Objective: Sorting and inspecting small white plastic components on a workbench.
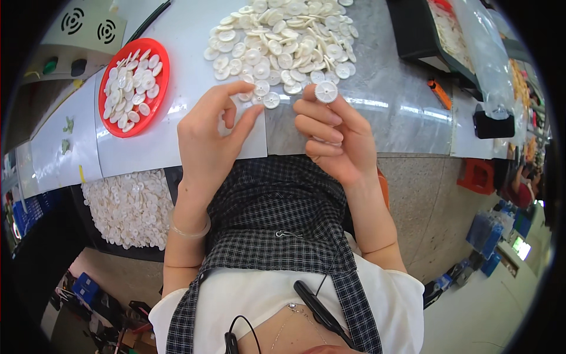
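A white plastic gear (326, 91) with fine teeth is pinched between the thumb and index finger of my right hand (337, 127), just above the table's near part. The other fingers of that hand are curled in. My left hand (213, 127) has its thumb and index finger spread apart. Its index fingertip is at the edge of a loose white gear (261, 88), and another loose gear (271, 100) lies close to the thumb tip. Just beyond both hands spreads a large heap of white gears (286, 44).
Left on the table stands a red round tray (163, 88) with small white discs. Below it is a black bin of small white parts (131, 206). A grey machine (82, 35) stands far left. At right are a black box (413, 35), an orange cutter (439, 94) and a phone (494, 125).
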`<action>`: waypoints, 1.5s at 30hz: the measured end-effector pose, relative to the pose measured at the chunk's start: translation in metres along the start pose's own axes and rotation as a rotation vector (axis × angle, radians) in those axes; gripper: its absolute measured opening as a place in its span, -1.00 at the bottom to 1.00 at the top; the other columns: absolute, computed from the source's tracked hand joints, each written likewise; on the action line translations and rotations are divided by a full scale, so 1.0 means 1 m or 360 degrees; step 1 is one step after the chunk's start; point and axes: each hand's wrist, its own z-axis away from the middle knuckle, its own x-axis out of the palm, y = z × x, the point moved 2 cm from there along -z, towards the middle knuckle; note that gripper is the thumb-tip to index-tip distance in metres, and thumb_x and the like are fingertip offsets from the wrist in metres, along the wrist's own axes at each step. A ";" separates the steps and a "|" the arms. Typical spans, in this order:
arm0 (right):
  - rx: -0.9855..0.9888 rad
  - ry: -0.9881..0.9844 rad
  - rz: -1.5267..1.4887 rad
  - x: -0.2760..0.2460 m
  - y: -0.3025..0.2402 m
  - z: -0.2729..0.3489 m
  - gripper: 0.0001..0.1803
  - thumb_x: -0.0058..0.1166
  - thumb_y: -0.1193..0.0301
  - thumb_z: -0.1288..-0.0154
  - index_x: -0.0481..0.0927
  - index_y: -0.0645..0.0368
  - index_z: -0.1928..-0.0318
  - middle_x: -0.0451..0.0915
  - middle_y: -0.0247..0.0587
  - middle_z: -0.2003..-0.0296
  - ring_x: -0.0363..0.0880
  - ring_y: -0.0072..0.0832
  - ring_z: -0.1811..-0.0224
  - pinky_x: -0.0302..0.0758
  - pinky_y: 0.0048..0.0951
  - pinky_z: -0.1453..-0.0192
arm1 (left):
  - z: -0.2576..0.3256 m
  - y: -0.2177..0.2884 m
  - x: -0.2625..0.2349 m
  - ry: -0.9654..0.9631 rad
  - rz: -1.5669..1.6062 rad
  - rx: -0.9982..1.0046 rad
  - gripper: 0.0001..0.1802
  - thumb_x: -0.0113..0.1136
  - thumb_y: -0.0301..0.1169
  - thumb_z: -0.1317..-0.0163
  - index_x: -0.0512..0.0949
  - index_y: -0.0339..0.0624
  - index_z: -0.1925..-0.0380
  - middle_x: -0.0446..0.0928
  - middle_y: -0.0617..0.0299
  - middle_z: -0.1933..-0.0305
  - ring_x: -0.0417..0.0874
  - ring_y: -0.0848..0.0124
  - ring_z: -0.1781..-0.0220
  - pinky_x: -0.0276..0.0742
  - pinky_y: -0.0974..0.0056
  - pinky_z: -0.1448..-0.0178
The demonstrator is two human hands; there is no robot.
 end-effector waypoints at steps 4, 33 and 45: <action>0.0047 0.0010 -0.0059 0.000 0.002 0.001 -0.72 -0.25 0.30 -0.52 0.40 0.24 0.00 0.18 -0.49 0.48 0.11 -0.76 0.56 0.10 -0.76 0.63 | 0.001 0.008 0.008 -0.0125 0.0030 0.0175 -0.70 0.43 -0.55 0.10 0.62 -0.17 0.29 0.31 0.34 0.61 0.30 0.57 0.58 0.22 0.43 0.50; -0.0704 0.0472 0.1989 0.021 -0.021 0.011 -0.85 0.00 0.42 -0.37 0.53 0.23 0.32 0.25 -0.51 0.60 0.09 -0.72 0.64 0.09 -0.67 0.55 | -0.013 -0.024 -0.061 0.0637 -0.0251 0.0123 -0.78 0.34 -0.55 -0.10 0.68 -0.15 0.21 0.48 0.43 0.50 0.31 0.65 0.52 0.25 0.52 0.40; -0.1563 0.0620 0.3897 0.015 -0.011 -0.008 -0.83 0.38 0.46 0.01 0.70 0.06 0.34 0.31 -0.45 0.62 0.22 -0.67 0.64 0.18 -0.58 0.59 | -0.005 -0.017 -0.026 0.0058 0.0055 -0.0137 -0.75 0.42 -0.47 0.01 0.66 -0.18 0.27 0.31 0.40 0.61 0.28 0.61 0.55 0.24 0.46 0.42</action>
